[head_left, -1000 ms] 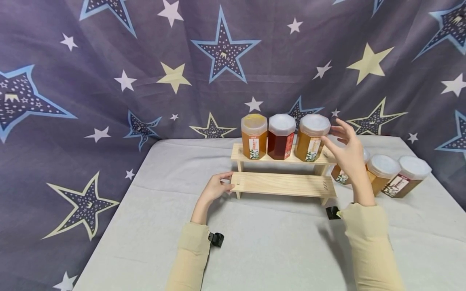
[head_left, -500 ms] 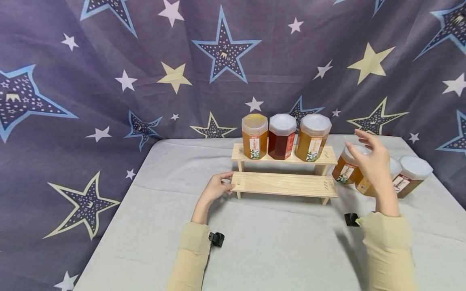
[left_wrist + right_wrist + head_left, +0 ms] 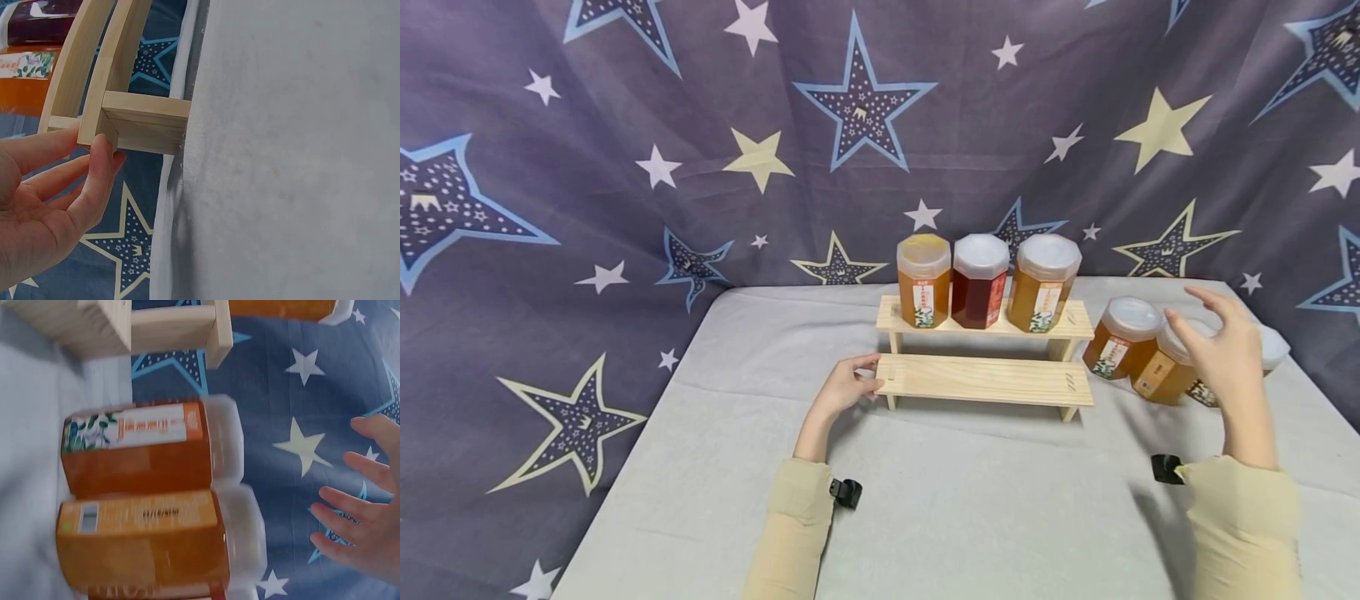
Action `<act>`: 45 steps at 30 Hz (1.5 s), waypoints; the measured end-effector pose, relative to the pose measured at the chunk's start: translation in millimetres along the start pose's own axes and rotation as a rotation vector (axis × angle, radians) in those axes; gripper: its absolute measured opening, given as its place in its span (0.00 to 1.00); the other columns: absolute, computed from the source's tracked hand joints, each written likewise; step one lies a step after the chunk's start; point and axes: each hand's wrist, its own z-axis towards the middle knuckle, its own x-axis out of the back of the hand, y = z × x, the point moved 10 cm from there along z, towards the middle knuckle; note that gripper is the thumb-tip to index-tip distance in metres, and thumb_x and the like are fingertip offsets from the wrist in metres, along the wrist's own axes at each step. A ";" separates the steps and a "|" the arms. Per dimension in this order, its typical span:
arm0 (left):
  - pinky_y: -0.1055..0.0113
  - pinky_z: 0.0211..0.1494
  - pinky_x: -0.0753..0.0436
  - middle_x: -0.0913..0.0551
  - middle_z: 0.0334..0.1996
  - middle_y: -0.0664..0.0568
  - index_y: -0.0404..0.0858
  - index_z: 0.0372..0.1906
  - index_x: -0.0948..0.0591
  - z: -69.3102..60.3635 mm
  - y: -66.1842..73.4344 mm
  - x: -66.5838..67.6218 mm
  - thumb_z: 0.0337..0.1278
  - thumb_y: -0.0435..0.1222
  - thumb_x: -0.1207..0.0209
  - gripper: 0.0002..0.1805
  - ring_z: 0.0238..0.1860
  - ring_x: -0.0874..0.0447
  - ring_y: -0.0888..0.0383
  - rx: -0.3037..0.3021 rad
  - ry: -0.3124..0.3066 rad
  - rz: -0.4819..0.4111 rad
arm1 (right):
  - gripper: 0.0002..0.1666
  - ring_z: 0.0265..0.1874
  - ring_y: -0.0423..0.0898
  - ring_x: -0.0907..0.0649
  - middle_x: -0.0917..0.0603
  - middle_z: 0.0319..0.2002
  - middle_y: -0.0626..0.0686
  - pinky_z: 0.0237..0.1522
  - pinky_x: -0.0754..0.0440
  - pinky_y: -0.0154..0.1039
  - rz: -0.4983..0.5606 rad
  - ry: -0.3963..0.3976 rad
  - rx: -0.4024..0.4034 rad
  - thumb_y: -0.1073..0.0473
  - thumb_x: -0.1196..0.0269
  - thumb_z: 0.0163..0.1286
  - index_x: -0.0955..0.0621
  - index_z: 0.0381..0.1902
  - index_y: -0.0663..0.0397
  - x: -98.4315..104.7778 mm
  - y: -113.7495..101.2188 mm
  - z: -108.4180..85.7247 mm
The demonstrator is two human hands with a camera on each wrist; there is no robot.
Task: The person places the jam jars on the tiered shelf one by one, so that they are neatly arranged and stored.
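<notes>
A two-tier wooden display shelf (image 3: 985, 379) stands on the table. My left hand (image 3: 842, 387) pinches the left end of its lower board (image 3: 94, 119) between thumb and fingers. On the upper tier sit an amber honey jar (image 3: 923, 287), a dark red jar (image 3: 979, 287) and another amber jar (image 3: 1043, 287), all with whitish lids. My right hand (image 3: 1228, 350), holding nothing, hovers with fingers spread near the jars at the right. There stand an orange-labelled honey jar (image 3: 137, 447), a yellow-labelled jar (image 3: 144, 540) and a third jar (image 3: 1272, 346), partly hidden by the hand.
A pale grey cloth (image 3: 970, 500) covers the table. Behind it hangs a dark curtain (image 3: 700, 125) with a star pattern. The right-hand jars stand close together, just right of the shelf.
My right hand has moved right and a little down, from beside the upper tier's rightmost jar to over the separate jars. My left hand has stayed on the shelf.
</notes>
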 end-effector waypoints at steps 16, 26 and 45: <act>0.48 0.36 0.21 0.25 0.44 0.31 0.22 0.55 0.33 -13.3 22.5 0.2 0.46 0.20 0.45 0.26 0.27 0.22 0.38 -0.015 -0.029 -0.012 | 0.27 0.63 0.59 0.42 0.39 0.62 0.66 0.62 0.52 0.57 -0.090 0.036 -0.059 0.59 0.45 0.60 0.31 0.57 0.66 31.6 49.6 -6.6; 0.49 0.38 0.21 0.26 0.44 0.31 0.23 0.56 0.33 -19.4 30.0 0.7 0.47 0.20 0.46 0.26 0.28 0.21 0.39 0.001 -0.024 -0.004 | 0.32 0.64 0.65 0.51 0.51 0.66 0.65 0.62 0.57 0.60 -0.117 -0.028 -0.151 0.57 0.46 0.59 0.36 0.60 0.65 34.8 79.9 -12.9; 0.55 0.32 0.19 0.23 0.43 0.37 0.27 0.56 0.31 -4.4 6.0 1.0 0.46 0.22 0.43 0.26 0.22 0.20 0.49 0.012 -0.010 -0.007 | 0.35 0.64 0.65 0.52 0.51 0.64 0.72 0.61 0.57 0.63 -0.067 -0.083 -0.131 0.56 0.43 0.59 0.39 0.61 0.65 28.9 108.1 -12.0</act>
